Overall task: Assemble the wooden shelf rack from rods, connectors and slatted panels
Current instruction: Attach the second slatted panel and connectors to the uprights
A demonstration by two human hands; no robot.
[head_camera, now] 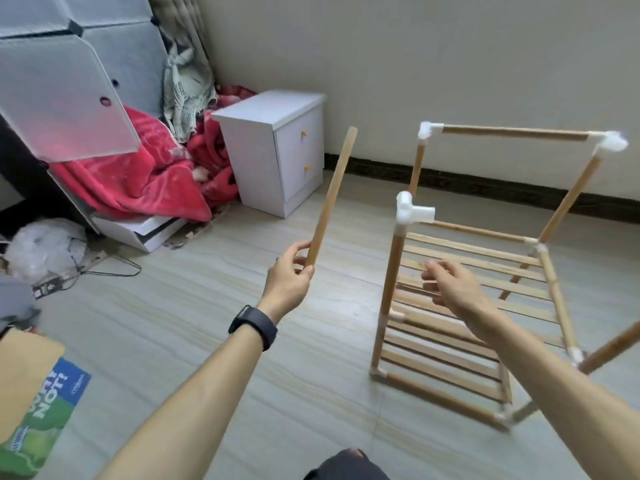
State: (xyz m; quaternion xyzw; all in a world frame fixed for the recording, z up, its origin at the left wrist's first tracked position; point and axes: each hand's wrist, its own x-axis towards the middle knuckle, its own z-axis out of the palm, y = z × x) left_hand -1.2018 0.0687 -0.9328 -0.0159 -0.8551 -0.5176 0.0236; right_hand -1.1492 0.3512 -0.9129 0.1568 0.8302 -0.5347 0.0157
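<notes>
- A loose wooden rod [332, 195] was held at its lower end by the left hand [289, 271], with the fingers and thumb curled round it. The rest of its length stood free in the air.
- The rod's long axis was seen to run steeply upward, leaning a little to the right, with the free tip well above the hand.
- The right hand [450, 289] was blurred. Its fingers appeared loosely spread and nothing was seen to be held in it.
- The half-built rack [512, 132] was stood on the floor [277, 375] to the right of the rod, with slatted panels [485, 268] already seated at two levels.
- The near upright [391, 275] was topped by a white connector [412, 209], and a side socket on it was left open, pointing to the right.
- No rod was fitted between this connector and the rear corner connector [429, 129], so the top frame was judged to be incomplete.
- The open connector lay to the right of the rod and roughly level with its middle, apart from it.
- The held rod was judged to belong in the top frame. Its steep axis would probably have to be brought in line with a socket before it could be pushed in.
- The right hand was the nearer to the near upright, just beside it, and was judged well placed to steady the frame.
- A white nightstand [277, 150] and a red blanket [138, 174] were seen behind.
</notes>
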